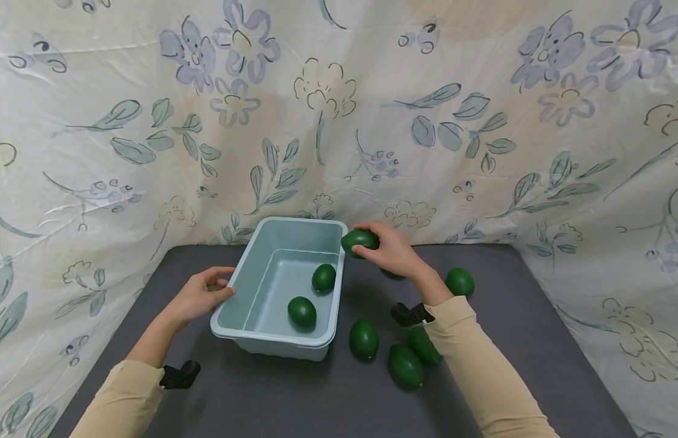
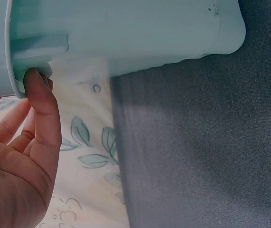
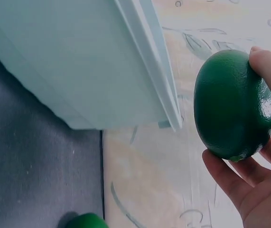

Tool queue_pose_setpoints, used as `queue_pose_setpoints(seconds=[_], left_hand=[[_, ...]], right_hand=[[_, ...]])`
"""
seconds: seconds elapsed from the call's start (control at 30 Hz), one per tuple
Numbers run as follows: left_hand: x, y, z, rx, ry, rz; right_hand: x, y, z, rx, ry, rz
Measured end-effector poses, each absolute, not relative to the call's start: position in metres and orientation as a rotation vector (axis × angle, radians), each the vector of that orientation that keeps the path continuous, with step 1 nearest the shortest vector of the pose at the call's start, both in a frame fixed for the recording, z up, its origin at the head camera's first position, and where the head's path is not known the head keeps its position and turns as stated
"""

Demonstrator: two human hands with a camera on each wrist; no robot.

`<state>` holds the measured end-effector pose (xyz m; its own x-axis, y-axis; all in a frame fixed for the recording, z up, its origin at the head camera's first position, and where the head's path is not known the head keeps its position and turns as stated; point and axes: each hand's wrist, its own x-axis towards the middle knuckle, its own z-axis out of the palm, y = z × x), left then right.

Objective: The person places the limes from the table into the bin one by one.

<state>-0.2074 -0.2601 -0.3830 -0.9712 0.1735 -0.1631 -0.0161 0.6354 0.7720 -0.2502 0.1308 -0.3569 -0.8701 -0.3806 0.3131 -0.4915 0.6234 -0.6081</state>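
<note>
My right hand grips a glossy, dark green oval fruit between thumb and fingers, just outside the right rim of a pale blue-green plastic basin. In the right wrist view the held fruit appears beside the basin's wall, its pebbled skin facing the camera. Two similar fruits, one near the right wall and another closer to the front, lie inside the basin. At the left side my left hand pinches the rim, thumb tucked under the lip in the left wrist view.
Right of the basin, several more green fruits lie on the dark grey table: one alone, a pair by my right forearm, another beyond it, and one partly behind my right hand. A flowered cloth hangs behind.
</note>
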Motion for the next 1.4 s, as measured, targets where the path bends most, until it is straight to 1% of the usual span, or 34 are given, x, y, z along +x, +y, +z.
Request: queue_pose_setpoints(seconds=[0.5,0.97,1.4], left_hand=[[-0.208,-0.261,-0.385,0.123,2.643,1.253],[-0.208,-0.261,-0.384,0.121,2.650,1.242],[-0.208,-0.260,-0.383,0.107,2.643,1.242]], right_hand=[[-0.253,0.096,-0.351,0.793,-2.684,1.150],[-0.257,0.065,-0.348,0.852,-2.702,1.116],[-0.255,0.042,-0.344,0.884,-2.722,1.142]])
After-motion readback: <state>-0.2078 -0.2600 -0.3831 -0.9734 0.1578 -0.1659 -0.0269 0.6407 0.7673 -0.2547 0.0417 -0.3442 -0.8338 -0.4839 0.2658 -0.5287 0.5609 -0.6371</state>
